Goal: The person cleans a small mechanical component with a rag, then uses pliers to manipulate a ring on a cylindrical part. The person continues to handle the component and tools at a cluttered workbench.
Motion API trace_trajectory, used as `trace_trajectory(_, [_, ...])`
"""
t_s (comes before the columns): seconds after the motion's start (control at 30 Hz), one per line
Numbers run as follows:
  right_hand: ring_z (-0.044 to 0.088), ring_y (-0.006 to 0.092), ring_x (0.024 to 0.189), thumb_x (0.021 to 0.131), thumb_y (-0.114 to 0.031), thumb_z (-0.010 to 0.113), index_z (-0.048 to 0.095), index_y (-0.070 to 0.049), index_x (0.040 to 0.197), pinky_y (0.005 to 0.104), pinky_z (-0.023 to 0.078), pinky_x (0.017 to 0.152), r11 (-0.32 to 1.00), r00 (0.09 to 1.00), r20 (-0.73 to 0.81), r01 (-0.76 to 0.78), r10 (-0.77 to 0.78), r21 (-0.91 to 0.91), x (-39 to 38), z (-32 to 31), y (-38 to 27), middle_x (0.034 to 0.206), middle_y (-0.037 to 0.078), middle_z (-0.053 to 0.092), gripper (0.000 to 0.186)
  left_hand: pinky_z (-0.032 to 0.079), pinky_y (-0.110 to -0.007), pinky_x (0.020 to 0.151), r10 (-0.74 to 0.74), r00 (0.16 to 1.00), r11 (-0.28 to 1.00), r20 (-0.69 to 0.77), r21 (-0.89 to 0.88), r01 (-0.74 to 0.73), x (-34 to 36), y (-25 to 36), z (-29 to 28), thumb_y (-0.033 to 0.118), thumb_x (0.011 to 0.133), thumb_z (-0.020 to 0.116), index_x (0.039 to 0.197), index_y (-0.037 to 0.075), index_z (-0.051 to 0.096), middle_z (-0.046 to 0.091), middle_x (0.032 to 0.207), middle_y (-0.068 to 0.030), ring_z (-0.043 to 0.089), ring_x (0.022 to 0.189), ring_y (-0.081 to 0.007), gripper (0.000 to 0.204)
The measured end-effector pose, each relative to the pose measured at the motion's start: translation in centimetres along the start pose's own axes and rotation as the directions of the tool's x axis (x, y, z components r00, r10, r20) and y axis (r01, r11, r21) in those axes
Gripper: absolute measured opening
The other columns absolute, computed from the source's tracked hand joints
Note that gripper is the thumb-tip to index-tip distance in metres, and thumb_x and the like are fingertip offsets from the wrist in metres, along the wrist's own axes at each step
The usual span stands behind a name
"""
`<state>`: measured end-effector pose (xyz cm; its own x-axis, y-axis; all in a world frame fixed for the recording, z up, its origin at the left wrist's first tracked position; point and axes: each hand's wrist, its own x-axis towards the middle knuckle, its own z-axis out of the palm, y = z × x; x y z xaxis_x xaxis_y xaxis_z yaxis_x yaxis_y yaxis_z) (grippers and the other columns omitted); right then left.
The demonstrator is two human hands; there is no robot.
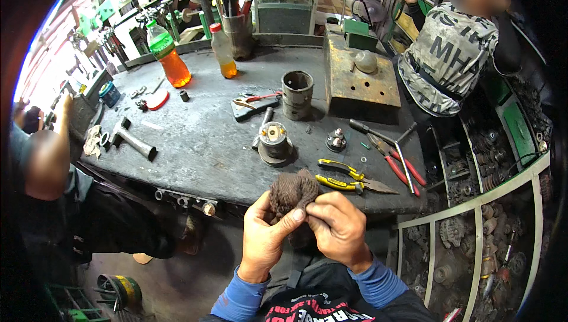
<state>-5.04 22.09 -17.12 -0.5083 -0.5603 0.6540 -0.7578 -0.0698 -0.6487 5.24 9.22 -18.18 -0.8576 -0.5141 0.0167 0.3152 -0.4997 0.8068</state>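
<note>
We are gripping a bunched brown cloth [290,192] with both hands, just in front of the near edge of the workbench [201,144]. Our left hand [263,236] is closing around its left side, the thumb pressing on the front, and our right hand [338,227] is pinching its right edge between thumb and bent fingers. Whether the cloth is hiding a part inside, we are not able to tell.

As we are judging it, the work with the cloth is not yet finished, since both hands are holding it. On the bench, the open metal cylinder [297,100], the round metal unit [274,138] and the small knobbed part [336,140] are standing apart, so any joining of them is remaining undone. The yellow-handled pliers [358,177] and the hammer [133,138] are lying there, and neither hand is touching them.
</note>
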Motion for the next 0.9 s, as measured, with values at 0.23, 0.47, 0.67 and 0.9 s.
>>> trace_trajectory(0.23, [0.070,0.0297,0.098,0.085,-0.005,0.086,0.074,0.000,0.112,0.0357,0.056,0.088,0.661,0.872,0.073,-0.419,0.484,0.622,-0.7,0.1,-0.2,0.105,0.015,0.070,0.029,0.054,-0.036,0.104,-0.067,0.995,0.971,0.079,-0.223,0.083,-0.2,-0.2,-1.5,0.010,0.090,0.086,0.136,-0.005,0.063,0.072,0.128,-0.0119,0.069,0.116,-0.0206,0.054])
trace_trajectory(0.47, [0.070,0.0257,0.099,0.088,-0.004,0.083,0.074,0.002,0.109,0.0347,0.056,0.089,0.892,0.955,0.028,-0.285,0.294,0.351,-1.7,0.5,0.4,0.102,0.013,0.072,0.024,0.054,-0.035,0.101,-0.033,0.999,0.997,-0.012,0.069,0.034,-0.4,-1.1,-1.3,0.021,0.085,0.091,0.134,-0.007,0.063,0.074,0.122,-0.0114,0.071,0.109,-0.0207,0.063])
trace_trajectory(0.67, [0.071,0.0172,0.103,0.103,-0.004,0.068,0.069,0.007,0.121,0.0309,0.056,0.098,0.235,0.745,0.286,-0.508,0.603,0.829,-1.5,-0.1,0.6,0.113,0.011,0.075,0.021,0.055,-0.041,0.102,0.007,1.000,0.997,0.017,-0.077,-0.006,-0.7,-0.6,-0.7,0.020,0.086,0.083,0.134,-0.011,0.060,0.073,0.124,-0.0183,0.072,0.110,-0.0279,0.062])
trace_trajectory(0.9, [0.070,0.0198,0.103,0.097,-0.004,0.073,0.073,0.002,0.109,0.0312,0.056,0.090,0.982,0.986,0.004,-0.165,0.165,0.086,-0.1,-2.6,-4.2,0.107,0.010,0.074,0.013,0.053,-0.032,0.092,0.071,0.997,0.996,0.008,0.045,-0.071,-0.4,-0.2,1.8,0.002,0.098,0.070,0.125,-0.003,0.064,0.071,0.112,-0.0055,0.064,0.100,-0.0136,0.028])
